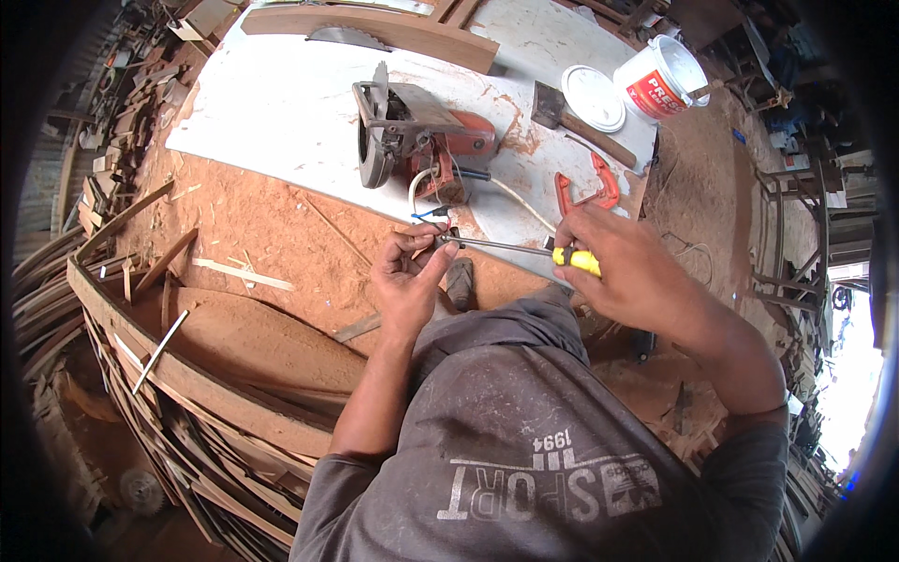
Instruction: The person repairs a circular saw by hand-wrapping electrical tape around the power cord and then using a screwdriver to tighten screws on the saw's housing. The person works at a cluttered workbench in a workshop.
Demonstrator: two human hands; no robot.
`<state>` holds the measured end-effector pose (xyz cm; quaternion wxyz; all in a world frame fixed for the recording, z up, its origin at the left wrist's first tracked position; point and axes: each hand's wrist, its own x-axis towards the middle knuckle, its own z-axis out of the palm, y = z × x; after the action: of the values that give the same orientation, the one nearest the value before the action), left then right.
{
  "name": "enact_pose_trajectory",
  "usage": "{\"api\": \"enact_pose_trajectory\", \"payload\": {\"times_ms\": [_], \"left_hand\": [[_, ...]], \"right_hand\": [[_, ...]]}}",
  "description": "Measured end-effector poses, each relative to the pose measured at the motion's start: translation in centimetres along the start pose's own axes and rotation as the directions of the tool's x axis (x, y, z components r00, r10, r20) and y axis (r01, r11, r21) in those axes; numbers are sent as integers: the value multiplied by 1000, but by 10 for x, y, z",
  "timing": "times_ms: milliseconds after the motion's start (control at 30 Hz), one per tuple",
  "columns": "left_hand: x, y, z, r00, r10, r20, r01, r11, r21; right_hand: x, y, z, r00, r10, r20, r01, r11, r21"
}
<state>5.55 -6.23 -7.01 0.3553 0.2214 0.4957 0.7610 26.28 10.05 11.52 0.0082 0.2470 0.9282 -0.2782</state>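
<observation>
My right hand (623,262) is closed round the yellow handle of a screwdriver (578,260), whose long thin shaft points left. The fingertips of my left hand (407,272) pinch a small dark part (451,236), and the screwdriver's tip meets it or lies right beside it. A blue wire (428,214) and a pale cable (419,192) run near that part to a circular saw (454,126), which lies on the white table with its blade raised. What the tip touches is too small to tell. An orange-red handle-shaped piece (604,192) lies beyond my right hand.
On the white table (281,103) are a loose saw blade (346,37), a curved board (403,33), a wooden mallet (585,131) and a white lid (594,98). A white bucket (660,80) stands at right. Bent wood strips (206,398) fill the left; sawdust covers the floor (243,225).
</observation>
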Motion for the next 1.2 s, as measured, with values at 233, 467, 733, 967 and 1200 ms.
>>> {"api": "enact_pose_trajectory", "payload": {"times_ms": [233, 467, 733, 967, 1200], "left_hand": [[3, 1, -6, 1000, -14, 22, 13, 999, 32], [4, 4, -7, 999, -24, 21, 23, 998, 50], [6, 9, -6, 998, -53, 18, 52, 994, 92], [5, 11, 1, 997, -74, 25, 71, 992, 105], [6, 5, 0, 999, -44, 22, 43, 998, 48]], "right_hand": [[15, -6, -18, 989, 89, 120, -80, 994, -79], [21, -4, -18, 982, 107, 155, -91, 990, -103], [26, 2, -17, 948, 173, 267, -147, 982, -115], [23, 12, -15, 965, 134, 224, -116, 989, -91], [18, 17, -13, 992, -55, 111, 53, 998, 14]]}}
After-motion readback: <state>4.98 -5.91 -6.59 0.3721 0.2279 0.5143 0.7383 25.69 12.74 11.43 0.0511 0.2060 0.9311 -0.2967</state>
